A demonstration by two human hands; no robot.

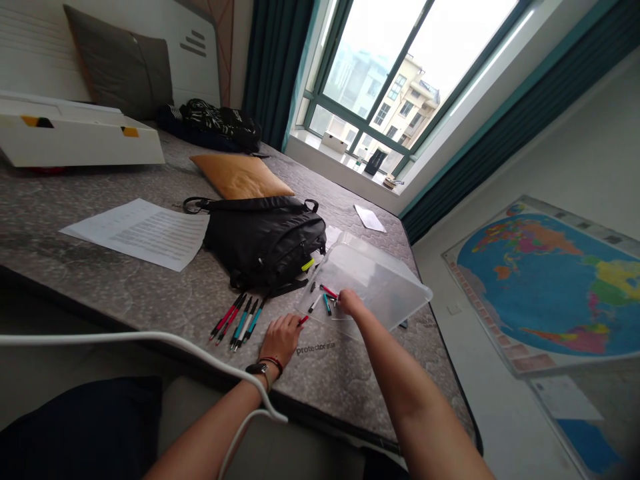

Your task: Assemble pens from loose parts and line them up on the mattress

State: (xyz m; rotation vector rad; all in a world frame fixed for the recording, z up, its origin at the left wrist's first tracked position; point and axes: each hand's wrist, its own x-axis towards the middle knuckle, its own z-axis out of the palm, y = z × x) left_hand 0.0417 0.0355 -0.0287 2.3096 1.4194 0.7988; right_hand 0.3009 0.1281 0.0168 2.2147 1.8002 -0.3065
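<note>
My left hand (283, 337) rests on the mattress edge with its fingers closed round a red pen (303, 321). My right hand (349, 303) reaches into a clear plastic box (385, 283) lying tilted on the mattress and pinches a pen among a few loose pens (324, 298) at the box's mouth. Several red and teal pens (239, 320) lie in a row to the left of my left hand, in front of a black bag (265, 239).
Printed paper sheets (140, 232) lie left of the bag. An orange cushion (240, 175), a striped bag (215, 123) and a white box (75, 137) sit farther back. A white cable (150, 339) crosses the foreground. A world map (550, 280) lies on the floor to the right.
</note>
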